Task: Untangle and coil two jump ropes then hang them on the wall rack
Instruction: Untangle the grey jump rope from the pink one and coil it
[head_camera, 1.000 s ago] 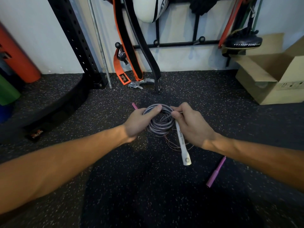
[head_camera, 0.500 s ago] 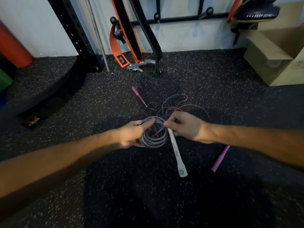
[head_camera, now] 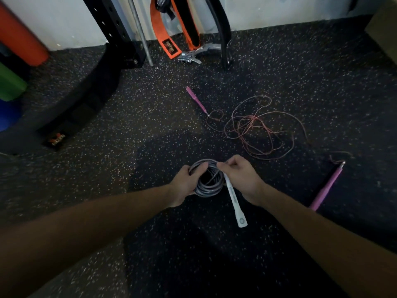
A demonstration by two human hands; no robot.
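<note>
Black rubber floor (head_camera: 107, 130), flecked with pale specks, meets a white wall (head_camera: 71, 22) at its far edge. A black perforated steel upright (head_camera: 111, 24) stands far left, with orange (head_camera: 19, 35), green (head_camera: 10, 82) and blue (head_camera: 8, 115) rollers beside it. A cardboard box (head_camera: 386, 39) sits in the far right corner. The light is dim.

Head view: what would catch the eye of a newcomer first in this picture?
In the centre, the left hand and right hand hold a grey rope coil, with its white handle sticking out below the right hand. Beyond them, to the right, a pink rope lies loosely tangled on the speckled floor, its pink handles apart.
</note>
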